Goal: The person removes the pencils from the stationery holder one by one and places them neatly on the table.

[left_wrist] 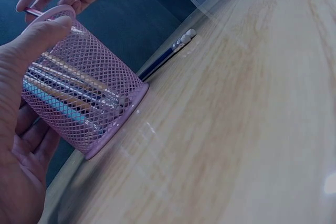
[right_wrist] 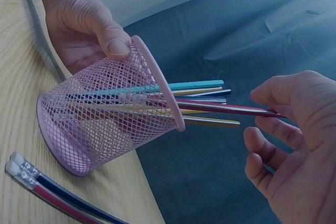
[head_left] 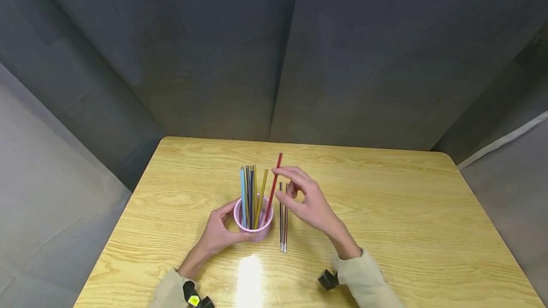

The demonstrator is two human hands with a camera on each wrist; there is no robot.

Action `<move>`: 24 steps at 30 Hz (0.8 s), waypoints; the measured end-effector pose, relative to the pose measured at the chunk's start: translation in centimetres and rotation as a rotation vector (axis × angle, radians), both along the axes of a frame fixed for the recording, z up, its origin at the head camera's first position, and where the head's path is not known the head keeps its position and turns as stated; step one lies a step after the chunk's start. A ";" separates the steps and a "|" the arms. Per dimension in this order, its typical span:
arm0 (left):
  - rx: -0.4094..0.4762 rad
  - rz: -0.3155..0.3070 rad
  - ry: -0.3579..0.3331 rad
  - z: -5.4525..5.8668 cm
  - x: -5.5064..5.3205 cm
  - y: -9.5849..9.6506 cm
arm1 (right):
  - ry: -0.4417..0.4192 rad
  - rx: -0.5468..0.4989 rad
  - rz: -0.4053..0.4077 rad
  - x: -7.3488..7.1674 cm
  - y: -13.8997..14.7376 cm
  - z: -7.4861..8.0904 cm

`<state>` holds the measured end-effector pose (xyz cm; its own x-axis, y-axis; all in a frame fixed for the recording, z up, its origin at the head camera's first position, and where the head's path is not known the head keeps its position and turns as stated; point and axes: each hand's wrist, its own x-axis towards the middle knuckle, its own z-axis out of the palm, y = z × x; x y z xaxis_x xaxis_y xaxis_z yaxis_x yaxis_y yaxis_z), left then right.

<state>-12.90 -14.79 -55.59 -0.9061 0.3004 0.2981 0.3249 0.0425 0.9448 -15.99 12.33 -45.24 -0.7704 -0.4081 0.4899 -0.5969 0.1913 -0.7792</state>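
A pink mesh pencil cup (head_left: 259, 235) stands upright on the table, with my left hand (head_left: 217, 233) gripping its side, thumb at the front near the rim. Several pencils stick up out of it: a light blue one (head_left: 243, 189), dark blue ones and yellow ones (head_left: 262, 187). A red pencil (head_left: 274, 187) leans against the right side of the rim, its lower end inside the cup. My right hand (head_left: 309, 201) is around the upper part of the red pencil, index fingertip right at it, thumb spread apart from the index finger.
Two more pencils, a dark blue one (head_left: 280, 217) and a dark red one (head_left: 286, 217), lie side by side on the wooden table (head_left: 406, 213) just right of the cup, white erasers toward me. Dark grey curtains (head_left: 205, 61) hang behind the table.
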 end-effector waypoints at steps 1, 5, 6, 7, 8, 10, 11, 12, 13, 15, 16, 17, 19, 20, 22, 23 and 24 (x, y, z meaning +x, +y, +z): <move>0.001 0.002 -0.003 0.0 0.0 0.0 | 0.002 -0.008 -0.002 0.0 0.0 0.1; -0.002 0.007 0.002 0.0 0.0 0.0 | 0.005 -0.030 -0.007 0.1 0.1 0.3; -0.002 0.007 0.001 0.0 0.1 0.0 | 0.006 -0.034 -0.008 0.1 0.1 0.3; -0.003 0.009 0.002 0.0 0.0 0.0 | 0.006 -0.039 -0.008 0.1 0.2 0.4; -0.005 0.010 0.002 -0.1 0.0 0.0 | 0.006 -0.041 -0.010 0.1 0.2 0.4; -0.007 0.011 0.004 -0.1 0.0 0.0 | 0.008 -0.046 -0.014 0.1 0.3 0.5; -0.009 0.012 0.004 -0.1 0.0 0.0 | 0.009 -0.047 -0.018 0.1 0.4 0.5; -0.011 0.014 0.001 -0.1 0.0 0.0 | 0.009 -0.047 -0.023 0.1 0.4 0.5; -0.014 0.015 -0.002 -0.1 0.0 -0.1 | 0.009 -0.047 -0.027 0.1 0.5 0.5; -0.018 0.018 -0.007 -0.1 0.0 -0.1 | 0.007 -0.046 -0.036 0.1 0.6 0.6; -0.022 0.020 -0.013 -0.1 0.0 -0.1 | 0.006 -0.048 -0.038 0.1 0.7 0.7; -0.025 0.022 -0.017 0.0 0.1 0.0 | 0.004 -0.050 -0.042 0.1 0.7 0.7; -0.027 0.025 -0.026 0.1 0.1 0.0 | 0.001 -0.058 -0.046 0.1 0.8 0.8; -0.028 0.025 -0.028 0.1 0.1 0.0 | 0.002 -0.065 -0.047 0.1 0.9 0.9; -0.028 0.026 -0.029 0.2 0.1 0.0 | 0.008 -0.078 -0.048 0.1 0.9 1.0; -0.028 0.025 -0.027 0.2 0.1 0.0 | 0.011 -0.082 -0.050 0.1 1.0 1.0; -0.026 0.025 -0.025 0.2 0.1 0.0 | 0.014 -0.088 -0.051 0.1 1.0 1.1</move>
<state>-12.75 -14.76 -55.41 -0.9205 0.2851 0.2674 0.2996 0.0753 0.9511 -15.91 13.29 -44.17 -0.7817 -0.3238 0.5330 -0.5992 0.1529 -0.7859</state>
